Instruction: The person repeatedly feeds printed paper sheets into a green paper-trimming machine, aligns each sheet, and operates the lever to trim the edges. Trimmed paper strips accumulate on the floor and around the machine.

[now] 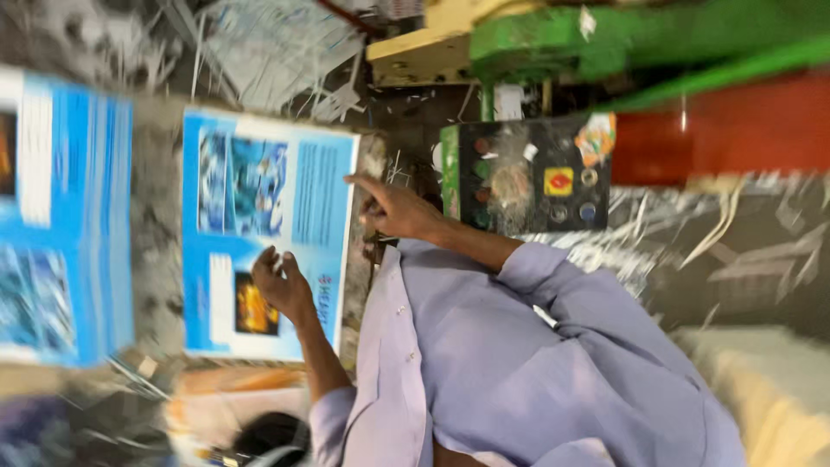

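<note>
Neither of my hands shows in the head view, which is turned sideways. A co-worker in a lilac shirt leans over a stack of blue printed sheets. One of that person's hands rests at the stack's right edge with a finger pointing along it. The other hand lies flat on top of the top sheet. A second stack of blue printed sheets lies at the far left, apart from the first.
A black control box with coloured buttons sits just right of the co-worker's hand, under a green machine frame and beside a red panel. Paper trimmings litter the grey surface around the stacks.
</note>
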